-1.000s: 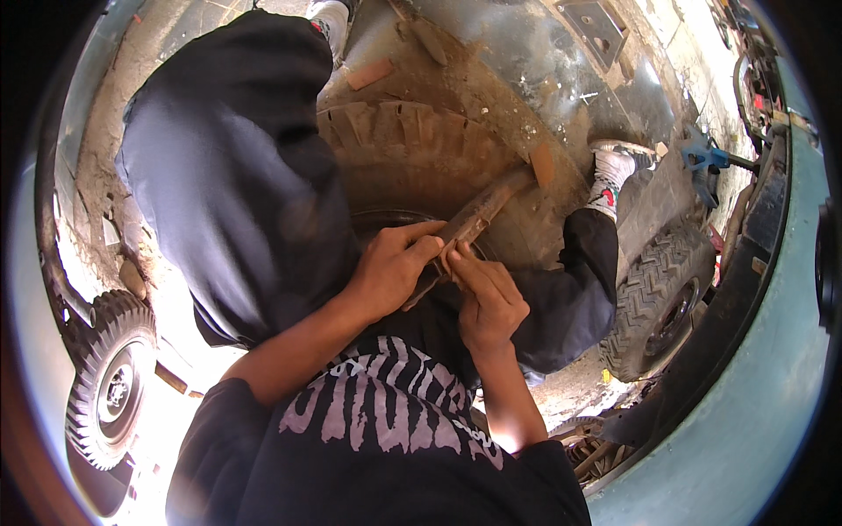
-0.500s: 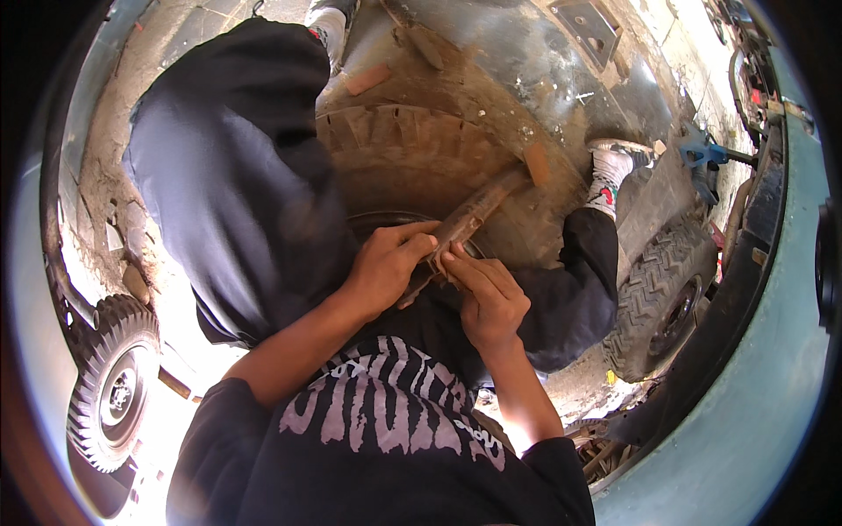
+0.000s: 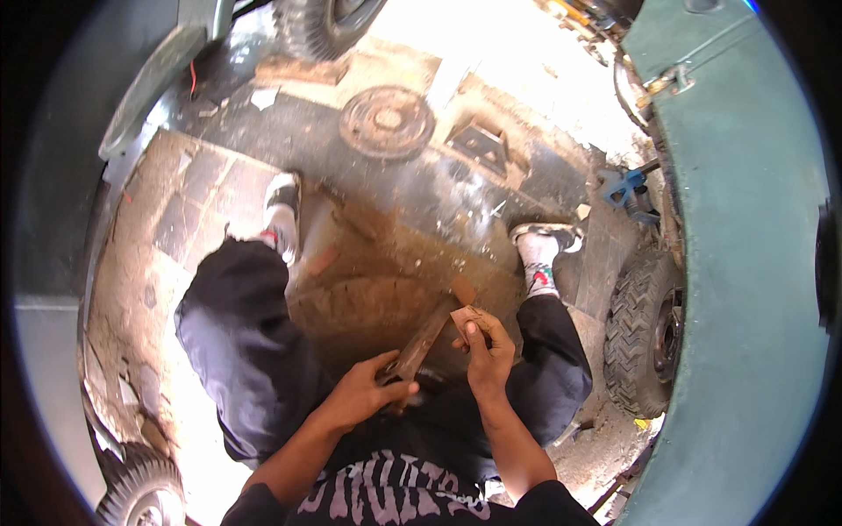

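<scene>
Between my knees, my left hand [image 3: 368, 390] grips the near end of a long, rusty brown metal piece [image 3: 424, 344], slightly curved like a brake shoe. It slants away to the right over a dusty tyre [image 3: 355, 302] lying flat on the floor. To the right of the metal piece, my right hand [image 3: 491, 355] pinches a small reddish-brown square [image 3: 463, 321] that looks like sandpaper, held apart from the metal. A similar brown piece [image 3: 462, 287] shows just beyond it. Another flat reddish piece [image 3: 323, 261] lies by my left foot.
A rusty round disc [image 3: 387, 123] and a dark metal plate [image 3: 479, 145] lie on the floor ahead. To the right stand an upright wheel [image 3: 645, 335], a blue stand-like tool [image 3: 630, 191] and a green vehicle panel [image 3: 745, 263]. Another wheel [image 3: 145, 491] is at lower left.
My right hand has come off the metal piece and moved forward and right, now showing the brown square. My left hand still holds the metal. The view has tilted up, showing more floor ahead.
</scene>
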### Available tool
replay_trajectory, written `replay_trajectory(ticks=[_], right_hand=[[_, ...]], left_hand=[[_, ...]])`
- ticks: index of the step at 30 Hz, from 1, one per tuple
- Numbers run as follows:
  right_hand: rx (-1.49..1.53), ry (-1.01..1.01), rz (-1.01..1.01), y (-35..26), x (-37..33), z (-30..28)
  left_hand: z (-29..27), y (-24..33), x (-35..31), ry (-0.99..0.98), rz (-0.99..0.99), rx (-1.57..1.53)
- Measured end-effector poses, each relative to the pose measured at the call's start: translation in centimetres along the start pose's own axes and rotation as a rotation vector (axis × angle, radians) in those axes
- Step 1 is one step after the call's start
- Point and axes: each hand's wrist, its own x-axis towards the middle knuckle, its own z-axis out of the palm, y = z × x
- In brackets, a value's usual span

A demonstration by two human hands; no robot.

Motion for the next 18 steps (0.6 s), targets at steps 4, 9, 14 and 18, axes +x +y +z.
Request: replay_trajectory(ticks=[4,9,14,18], right_hand=[[0.108,0.072,-0.098,-1.5,4.3,-0.1],[0.283,0.150,-0.135,-1.1,8.1,0.7],[0.385,0.221,-0.018,4.4,7.1,0.7],[0.352,0.139,0.059,3.8,6.1,1.2]], left_hand=[[0.0,1.8,0.5,-0.066,-0.056,-0.191],[-1.5,5.0,1.4,-0.129,-0.083,-0.411],[-1.6,6.1,1.4,-0.066,-0.085,-0.376],[-2.1,5.3,1.8,-0.057,-0.032,-0.438]])
